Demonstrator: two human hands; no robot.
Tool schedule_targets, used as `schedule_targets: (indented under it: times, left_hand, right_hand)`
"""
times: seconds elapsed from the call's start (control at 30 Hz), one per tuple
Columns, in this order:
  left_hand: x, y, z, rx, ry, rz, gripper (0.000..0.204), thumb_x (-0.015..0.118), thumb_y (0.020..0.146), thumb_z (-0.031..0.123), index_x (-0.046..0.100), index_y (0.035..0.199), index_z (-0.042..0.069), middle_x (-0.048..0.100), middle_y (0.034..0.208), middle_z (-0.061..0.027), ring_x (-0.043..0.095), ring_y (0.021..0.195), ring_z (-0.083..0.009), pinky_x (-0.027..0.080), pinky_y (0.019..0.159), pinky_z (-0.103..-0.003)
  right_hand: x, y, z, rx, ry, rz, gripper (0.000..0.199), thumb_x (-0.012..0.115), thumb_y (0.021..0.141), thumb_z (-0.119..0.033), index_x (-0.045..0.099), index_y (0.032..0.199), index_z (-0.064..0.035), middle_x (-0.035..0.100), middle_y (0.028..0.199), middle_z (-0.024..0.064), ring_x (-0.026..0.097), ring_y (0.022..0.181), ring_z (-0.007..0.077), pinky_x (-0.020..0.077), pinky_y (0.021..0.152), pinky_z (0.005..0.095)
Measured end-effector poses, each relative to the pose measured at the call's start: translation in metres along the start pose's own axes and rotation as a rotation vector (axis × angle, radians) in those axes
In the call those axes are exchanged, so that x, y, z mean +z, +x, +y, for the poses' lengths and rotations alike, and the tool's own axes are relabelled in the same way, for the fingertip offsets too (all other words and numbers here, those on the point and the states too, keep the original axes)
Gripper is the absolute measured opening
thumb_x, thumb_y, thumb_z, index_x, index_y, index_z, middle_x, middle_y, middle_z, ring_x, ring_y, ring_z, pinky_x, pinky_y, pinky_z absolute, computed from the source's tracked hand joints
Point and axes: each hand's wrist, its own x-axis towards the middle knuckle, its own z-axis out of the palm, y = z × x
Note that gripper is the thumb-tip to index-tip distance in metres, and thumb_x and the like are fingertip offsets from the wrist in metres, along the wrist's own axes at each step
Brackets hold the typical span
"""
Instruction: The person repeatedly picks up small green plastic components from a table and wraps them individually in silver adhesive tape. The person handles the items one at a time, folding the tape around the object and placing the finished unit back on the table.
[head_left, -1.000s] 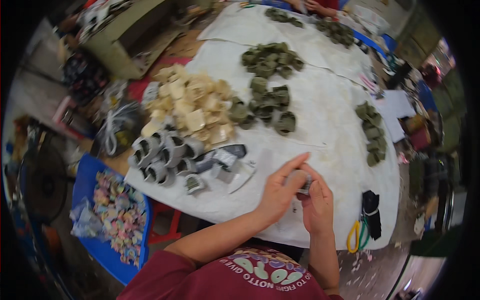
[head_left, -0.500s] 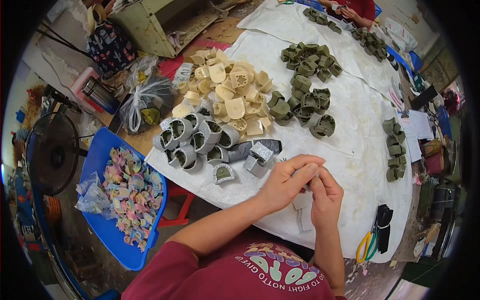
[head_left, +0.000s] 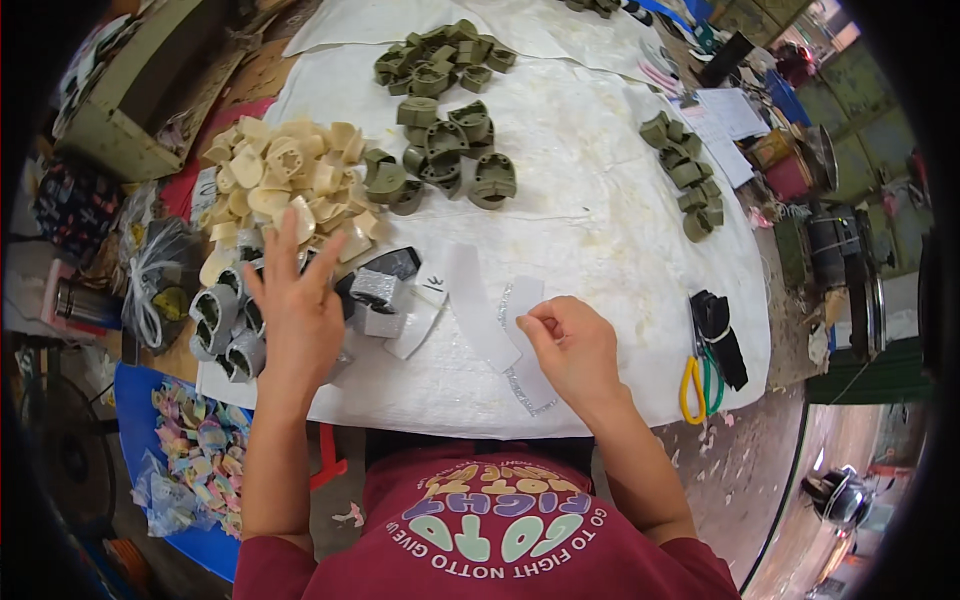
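My left hand (head_left: 300,310) is open with fingers spread, over the near edge of a pile of hollow silver glitter-covered blocks (head_left: 215,315). Its fingertips overlap the cream moulded plastic pieces (head_left: 285,160) behind; I cannot tell whether it touches any. My right hand (head_left: 575,350) is closed, thumb and forefinger pinched beside white-backed strips with silver glitter edges (head_left: 528,375). What the pinch holds, if anything, is too small to make out. Between my hands lie a silver-covered block (head_left: 380,305) and more pale strips (head_left: 470,300).
Olive-green hollow blocks (head_left: 445,150) lie in groups at the back, with a row (head_left: 685,175) at the right. Scissors with yellow and green handles (head_left: 692,388) lie beside black straps (head_left: 720,340) at the right edge. A blue tub (head_left: 135,400) of pastel scraps stands at lower left.
My hands, together before, have parted. The left has gone left to the silver pile and spread its fingers; the right stays pinched near the strips. The whole view has turned and shifted right.
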Motion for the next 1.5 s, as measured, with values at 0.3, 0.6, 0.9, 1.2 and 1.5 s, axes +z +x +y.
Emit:
schedule_targets:
  times: [0.3, 0.6, 0.9, 1.2, 1.5]
  left_hand:
    - [-0.02, -0.01, 0.043, 0.108, -0.265, 0.187, 0.047, 0.062, 0.079, 0.003, 0.056, 0.126, 0.006, 0.043, 0.141, -0.016, 0.04, 0.131, -0.0335, 0.022, 0.11, -0.047]
    - [0.018, -0.051, 0.071, -0.433, -1.588, -0.522, 0.028, 0.055, 0.093, 0.026, 0.062, 0.108, 0.003, 0.065, 0.101, -0.0125, 0.063, 0.092, -0.0255, 0.05, 0.081, -0.037]
    - [0.016, -0.012, 0.152, -0.511, -2.028, -0.723, 0.023, 0.056, 0.092, 0.017, 0.061, 0.108, 0.001, 0.068, 0.094, -0.0098, 0.066, 0.082, -0.0194, 0.054, 0.072, -0.035]
    - [0.024, 0.017, 0.235, 0.26, -1.094, -0.931, 0.011, 0.062, 0.086, 0.007, 0.067, 0.093, 0.0, 0.064, 0.078, -0.0022, 0.056, 0.069, -0.0069, 0.046, 0.063, -0.022]
    - [0.136, 0.156, 0.349, 0.705, -0.653, -0.112, 0.024, 0.063, 0.078, 0.008, 0.064, 0.101, 0.001, 0.06, 0.092, -0.0142, 0.062, 0.081, -0.0281, 0.05, 0.07, -0.038]
  right_hand:
    - [0.055, 0.03, -0.012, -0.334, -0.356, 0.0, 0.016, 0.073, 0.071, -0.016, 0.063, 0.081, -0.0071, 0.06, 0.079, 0.0084, 0.055, 0.081, 0.0259, 0.0403, 0.076, 0.0396]
    - [0.015, 0.018, -0.014, -0.117, 0.547, 0.23, 0.018, 0.071, 0.077, -0.009, 0.066, 0.094, -0.0029, 0.063, 0.095, 0.0127, 0.06, 0.083, 0.0235, 0.0477, 0.073, 0.0326]
    - [-0.045, -0.029, 0.006, -0.569, 0.296, 0.407, 0.034, 0.066, 0.072, 0.007, 0.067, 0.104, -0.0032, 0.056, 0.12, 0.0196, 0.059, 0.1, 0.0297, 0.0483, 0.082, 0.0353]
    - [-0.087, -0.057, 0.065, 0.066, 0.848, 0.267, 0.021, 0.057, 0.088, -0.002, 0.064, 0.107, 0.0042, 0.061, 0.119, 0.0134, 0.059, 0.103, 0.0163, 0.0463, 0.086, 0.0294]
    - [-0.133, -0.068, 0.083, 0.591, 1.331, 0.329, 0.01, 0.064, 0.088, -0.011, 0.063, 0.081, -0.0044, 0.058, 0.072, -0.0041, 0.048, 0.062, 0.0035, 0.0363, 0.056, 0.0197]
